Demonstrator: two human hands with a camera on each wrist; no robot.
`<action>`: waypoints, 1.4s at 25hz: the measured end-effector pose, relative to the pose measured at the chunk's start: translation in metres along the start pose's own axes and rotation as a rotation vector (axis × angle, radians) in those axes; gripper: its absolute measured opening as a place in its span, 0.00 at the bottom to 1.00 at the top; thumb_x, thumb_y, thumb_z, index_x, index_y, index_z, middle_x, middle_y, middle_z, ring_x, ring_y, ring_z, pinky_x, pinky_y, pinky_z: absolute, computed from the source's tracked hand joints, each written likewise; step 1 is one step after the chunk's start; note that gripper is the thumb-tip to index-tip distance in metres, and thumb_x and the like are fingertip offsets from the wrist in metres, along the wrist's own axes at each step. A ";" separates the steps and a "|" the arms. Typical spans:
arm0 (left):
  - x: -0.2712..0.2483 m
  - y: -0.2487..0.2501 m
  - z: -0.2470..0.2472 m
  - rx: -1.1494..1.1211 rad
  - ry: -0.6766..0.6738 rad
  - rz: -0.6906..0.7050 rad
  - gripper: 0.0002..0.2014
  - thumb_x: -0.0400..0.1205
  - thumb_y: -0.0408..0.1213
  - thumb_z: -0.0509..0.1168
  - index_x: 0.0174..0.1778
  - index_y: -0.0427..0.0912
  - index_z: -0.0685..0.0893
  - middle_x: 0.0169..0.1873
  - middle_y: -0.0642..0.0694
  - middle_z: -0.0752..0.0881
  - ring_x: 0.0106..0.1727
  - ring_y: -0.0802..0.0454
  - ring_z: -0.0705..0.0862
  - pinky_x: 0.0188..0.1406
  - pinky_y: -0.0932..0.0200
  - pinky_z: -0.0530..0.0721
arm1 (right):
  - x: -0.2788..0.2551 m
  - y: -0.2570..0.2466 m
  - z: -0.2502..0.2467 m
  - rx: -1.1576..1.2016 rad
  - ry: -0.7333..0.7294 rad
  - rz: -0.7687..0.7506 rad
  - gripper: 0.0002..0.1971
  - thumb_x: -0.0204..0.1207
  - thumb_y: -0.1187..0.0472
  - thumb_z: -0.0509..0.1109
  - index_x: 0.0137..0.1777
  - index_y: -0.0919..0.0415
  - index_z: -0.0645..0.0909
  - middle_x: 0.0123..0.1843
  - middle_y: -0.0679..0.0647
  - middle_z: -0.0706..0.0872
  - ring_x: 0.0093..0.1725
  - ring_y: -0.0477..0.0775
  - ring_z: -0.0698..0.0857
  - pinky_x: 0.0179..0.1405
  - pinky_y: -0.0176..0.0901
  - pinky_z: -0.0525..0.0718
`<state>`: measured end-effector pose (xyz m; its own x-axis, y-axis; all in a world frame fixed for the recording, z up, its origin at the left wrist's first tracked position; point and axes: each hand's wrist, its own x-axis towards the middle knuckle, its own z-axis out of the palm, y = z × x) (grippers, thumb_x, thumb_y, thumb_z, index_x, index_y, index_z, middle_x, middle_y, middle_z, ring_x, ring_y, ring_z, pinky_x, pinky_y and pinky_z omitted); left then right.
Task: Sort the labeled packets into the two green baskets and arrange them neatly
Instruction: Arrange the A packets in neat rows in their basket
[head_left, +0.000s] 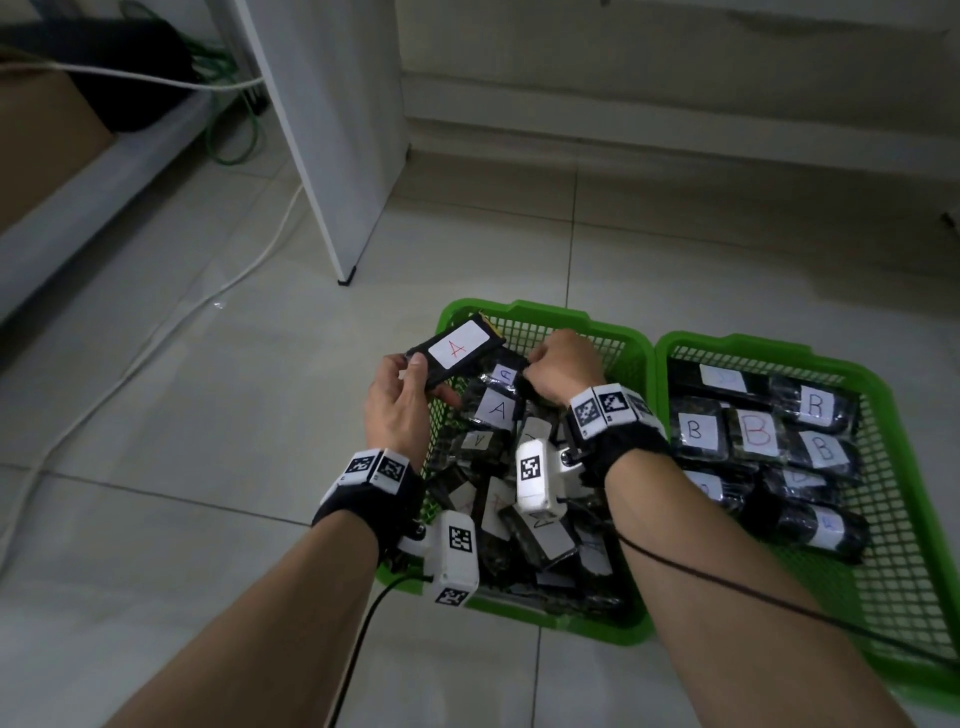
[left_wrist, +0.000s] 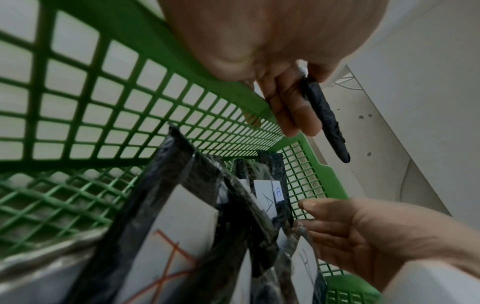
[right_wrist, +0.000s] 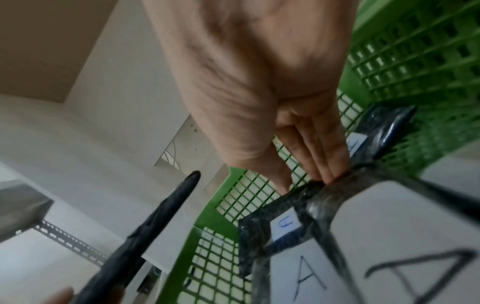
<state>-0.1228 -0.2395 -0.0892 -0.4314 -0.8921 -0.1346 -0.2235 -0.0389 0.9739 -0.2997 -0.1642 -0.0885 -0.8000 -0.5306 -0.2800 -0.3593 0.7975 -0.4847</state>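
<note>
Left hand (head_left: 397, 402) is pinching red-A packet (head_left: 457, 349) at 10 o'clock of left basket (head_left: 545, 314), right hand (head_left: 563, 366) is gripping upright packets (head_left: 498, 408); loosened, they're toppling

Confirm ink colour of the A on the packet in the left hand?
Red, on a white label on the black packet held by the left hand; head view shows it best.

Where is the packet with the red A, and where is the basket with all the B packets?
Red A packet (head_left: 456, 349), head view, on its white label.
B basket (head_left: 737, 344), head view, on its far rim.
</note>
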 end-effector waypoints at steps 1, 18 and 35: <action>0.000 0.001 0.000 -0.002 -0.003 0.006 0.14 0.88 0.49 0.55 0.55 0.45 0.80 0.32 0.46 0.92 0.43 0.48 0.89 0.51 0.46 0.82 | -0.002 0.001 0.001 0.055 -0.016 -0.017 0.09 0.78 0.66 0.74 0.55 0.59 0.91 0.58 0.53 0.92 0.55 0.53 0.89 0.52 0.38 0.84; 0.001 -0.003 0.000 -0.009 -0.012 0.028 0.14 0.87 0.50 0.56 0.55 0.44 0.80 0.31 0.45 0.92 0.39 0.50 0.88 0.48 0.48 0.83 | -0.017 0.045 -0.022 -0.390 -0.155 -0.069 0.19 0.77 0.72 0.73 0.68 0.67 0.82 0.69 0.65 0.82 0.68 0.65 0.82 0.68 0.52 0.83; -0.002 -0.001 -0.001 -0.015 -0.009 0.100 0.13 0.88 0.46 0.57 0.55 0.42 0.83 0.28 0.45 0.91 0.40 0.54 0.90 0.48 0.53 0.83 | -0.061 0.006 -0.076 -0.127 -0.547 -0.147 0.18 0.71 0.46 0.81 0.57 0.52 0.88 0.54 0.48 0.89 0.53 0.50 0.86 0.52 0.48 0.82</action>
<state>-0.1213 -0.2381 -0.0901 -0.4587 -0.8878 -0.0378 -0.1656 0.0436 0.9852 -0.2897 -0.1055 -0.0112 -0.3849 -0.6829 -0.6208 -0.5299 0.7143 -0.4572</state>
